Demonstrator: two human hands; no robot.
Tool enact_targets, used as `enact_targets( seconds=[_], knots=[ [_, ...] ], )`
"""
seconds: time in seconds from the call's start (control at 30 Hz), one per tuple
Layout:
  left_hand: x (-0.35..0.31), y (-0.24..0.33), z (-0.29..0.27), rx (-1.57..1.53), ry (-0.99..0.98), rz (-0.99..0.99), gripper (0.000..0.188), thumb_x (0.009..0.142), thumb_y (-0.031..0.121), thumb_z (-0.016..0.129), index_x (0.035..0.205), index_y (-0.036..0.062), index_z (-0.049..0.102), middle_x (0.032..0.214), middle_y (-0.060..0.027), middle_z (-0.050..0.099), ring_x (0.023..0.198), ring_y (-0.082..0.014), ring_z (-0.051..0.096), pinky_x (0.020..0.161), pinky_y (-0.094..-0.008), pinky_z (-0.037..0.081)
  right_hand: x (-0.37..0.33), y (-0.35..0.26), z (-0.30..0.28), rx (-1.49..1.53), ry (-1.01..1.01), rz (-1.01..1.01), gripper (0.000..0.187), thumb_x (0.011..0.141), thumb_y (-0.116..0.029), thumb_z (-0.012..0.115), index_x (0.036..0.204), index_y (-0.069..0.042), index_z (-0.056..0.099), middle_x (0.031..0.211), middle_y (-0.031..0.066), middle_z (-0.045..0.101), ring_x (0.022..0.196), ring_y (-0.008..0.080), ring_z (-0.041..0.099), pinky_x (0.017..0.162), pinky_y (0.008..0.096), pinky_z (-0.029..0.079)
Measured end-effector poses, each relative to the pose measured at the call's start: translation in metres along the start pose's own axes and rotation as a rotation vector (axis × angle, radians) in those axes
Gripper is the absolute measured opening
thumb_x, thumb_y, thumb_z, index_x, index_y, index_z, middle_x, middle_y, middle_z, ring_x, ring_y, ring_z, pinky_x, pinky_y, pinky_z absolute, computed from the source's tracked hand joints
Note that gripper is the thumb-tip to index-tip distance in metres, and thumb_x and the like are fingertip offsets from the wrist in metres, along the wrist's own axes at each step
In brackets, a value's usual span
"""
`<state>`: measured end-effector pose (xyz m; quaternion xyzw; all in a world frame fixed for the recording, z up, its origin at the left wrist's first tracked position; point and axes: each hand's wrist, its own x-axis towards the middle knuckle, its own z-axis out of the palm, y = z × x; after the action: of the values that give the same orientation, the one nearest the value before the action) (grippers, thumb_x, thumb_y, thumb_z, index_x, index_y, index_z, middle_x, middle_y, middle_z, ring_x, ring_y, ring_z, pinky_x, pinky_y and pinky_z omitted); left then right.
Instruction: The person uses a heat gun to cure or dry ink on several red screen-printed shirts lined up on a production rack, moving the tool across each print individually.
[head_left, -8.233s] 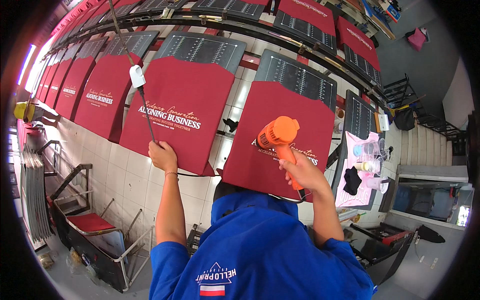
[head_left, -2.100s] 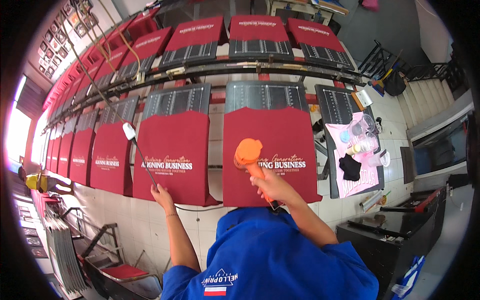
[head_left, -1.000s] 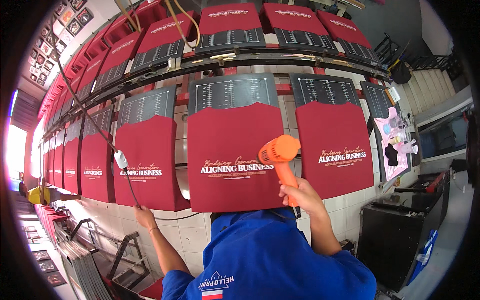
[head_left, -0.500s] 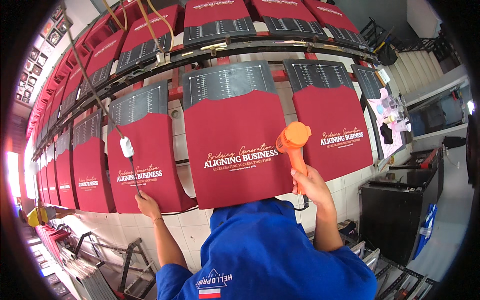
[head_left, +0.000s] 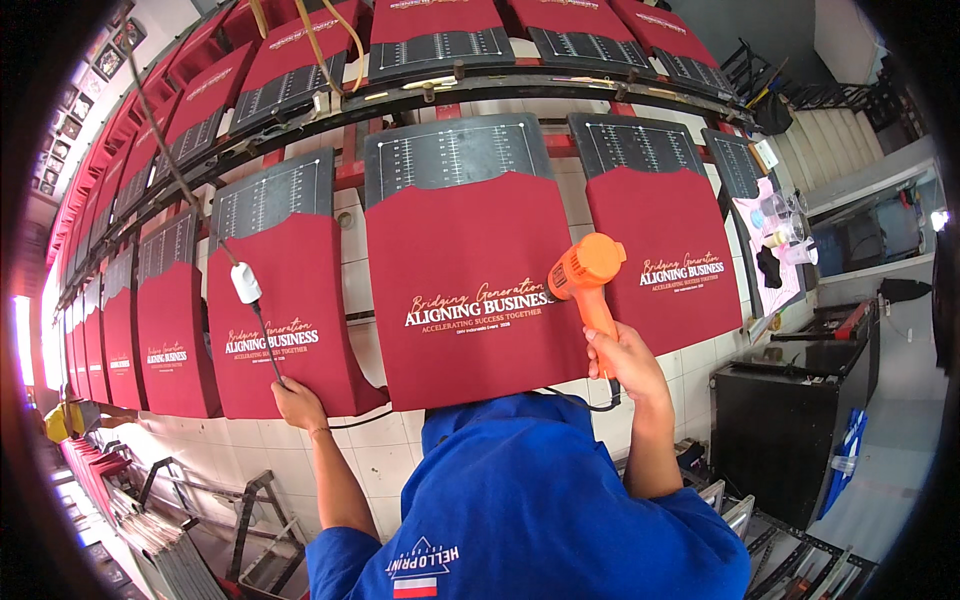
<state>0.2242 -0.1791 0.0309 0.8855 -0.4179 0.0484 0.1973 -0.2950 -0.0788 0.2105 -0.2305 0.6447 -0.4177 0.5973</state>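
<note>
Three near maroon shirts [head_left: 470,235] already bear complete-looking prints [head_left: 478,312]; whether any ink needs further drying, I cannot tell. The right hand [head_left: 628,362] has its fingers wrapped round an orange heat gun [head_left: 592,262], over the middle board's [head_left: 455,155] right edge. The left hand's [head_left: 299,404] fingers grip a cord [head_left: 269,345] at the left board's [head_left: 275,193] lower edge.

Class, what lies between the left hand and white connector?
Head view: a dark cord, from left hand to connector, in front of a red shirt.
</note>
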Motion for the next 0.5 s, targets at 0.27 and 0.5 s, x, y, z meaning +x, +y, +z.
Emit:
enact_targets(
  seconds=[0.27,0.5],
  knots=[
    [0.004,-0.006,0.004,0.026,-0.008,-0.036,0.032,0.100,0.031,0.044,0.089,0.0015,0.053,0.083,-0.0189,0.064,0.079,-0.0413,0.062,0.066,-0.0520,0.046,-0.005,0.001,0.003,-0.004,-0.005,0.002,0.020,0.094,-0.024,0.061,0.095,-0.004,0.055,0.074,0.0013,0.054,0.053,0.0103,0.055,0.050,0.0253,0.047],
    [0.004,-0.009,0.006,0.014,-0.007,-0.032,0.030,0.098,0.029,0.046,0.088,0.0014,0.053,0.086,-0.0185,0.064,0.080,-0.0416,0.062,0.067,-0.0525,0.046,-0.016,0.001,0.003,0.010,0.026,0.025,0.021,0.094,-0.023,0.061,0.095,-0.003,0.055,0.074,0.0018,0.054,0.054,0.0107,0.057,0.050,0.0259,0.047]
  ],
)
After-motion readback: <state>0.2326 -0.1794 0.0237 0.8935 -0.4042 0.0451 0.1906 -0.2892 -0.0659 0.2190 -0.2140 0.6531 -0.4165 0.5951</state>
